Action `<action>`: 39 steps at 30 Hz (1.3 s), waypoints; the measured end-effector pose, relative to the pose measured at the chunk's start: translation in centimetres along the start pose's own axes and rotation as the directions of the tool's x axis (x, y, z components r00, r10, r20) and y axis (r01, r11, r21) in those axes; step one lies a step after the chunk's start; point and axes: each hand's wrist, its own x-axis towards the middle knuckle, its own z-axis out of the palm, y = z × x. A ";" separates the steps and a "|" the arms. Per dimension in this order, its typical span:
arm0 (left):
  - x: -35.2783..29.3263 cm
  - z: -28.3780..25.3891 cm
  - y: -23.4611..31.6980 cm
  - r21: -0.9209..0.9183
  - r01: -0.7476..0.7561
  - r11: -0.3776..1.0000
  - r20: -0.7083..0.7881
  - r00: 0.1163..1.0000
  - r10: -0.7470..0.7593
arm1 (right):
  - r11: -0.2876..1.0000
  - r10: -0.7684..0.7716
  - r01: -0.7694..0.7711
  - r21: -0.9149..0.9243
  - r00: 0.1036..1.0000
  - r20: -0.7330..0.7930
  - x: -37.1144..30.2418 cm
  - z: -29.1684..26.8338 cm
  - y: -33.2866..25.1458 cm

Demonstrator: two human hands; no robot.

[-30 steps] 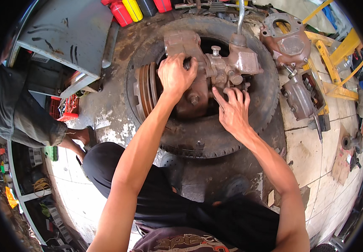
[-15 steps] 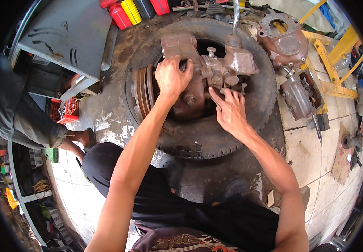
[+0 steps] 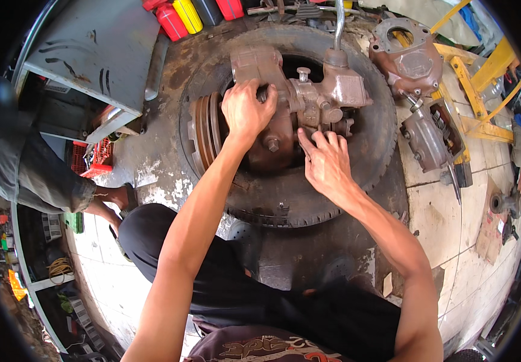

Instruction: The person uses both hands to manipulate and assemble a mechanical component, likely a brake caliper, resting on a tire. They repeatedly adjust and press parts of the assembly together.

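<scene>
A brown, grimy gearbox (image 3: 318, 99) rests on a large tyre (image 3: 284, 205) lying flat on the floor. A ribbed brake drum (image 3: 203, 133) sits at its left end, and a bent metal lever (image 3: 339, 27) rises from its right part. My left hand (image 3: 245, 114) is wrapped over the middle of the casing, thumb apart, its fingertips partly hidden. Low on the gearbox's near side is my right hand (image 3: 327, 163), with its index finger stretched against the casing and the other fingers curled at small fittings. What those fingers hold, if anything, is hidden.
A bell-shaped housing (image 3: 408, 57) and an opened gear case (image 3: 432, 136) lie at the right beside a yellow stand (image 3: 483, 90). To the left are a grey metal cabinet (image 3: 97, 54), a red basket (image 3: 94, 157) and another person's leg (image 3: 43, 169). Coloured containers (image 3: 188, 17) stand behind.
My right hand has shifted slightly left and toward me, with its fingers a little repositioned at the casing. My left hand and the gearbox have stayed in place.
</scene>
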 end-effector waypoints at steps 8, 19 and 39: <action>0.9 0.2 0.0 -0.018 -0.010 1.000 -0.025 1.000 0.010 | 0.999 0.052 -0.052 -0.002 0.998 0.040 1.0 0.0 0.6; 0.6 0.2 -0.4 0.009 -0.006 1.000 -0.011 1.000 0.006 | 0.987 -0.009 0.004 -0.163 0.999 -0.032 1.1 0.1 0.9; 0.4 0.1 -0.4 -0.014 -0.010 1.000 -0.014 1.000 0.010 | 1.000 0.015 -0.014 -0.007 0.999 0.051 0.4 -0.4 0.9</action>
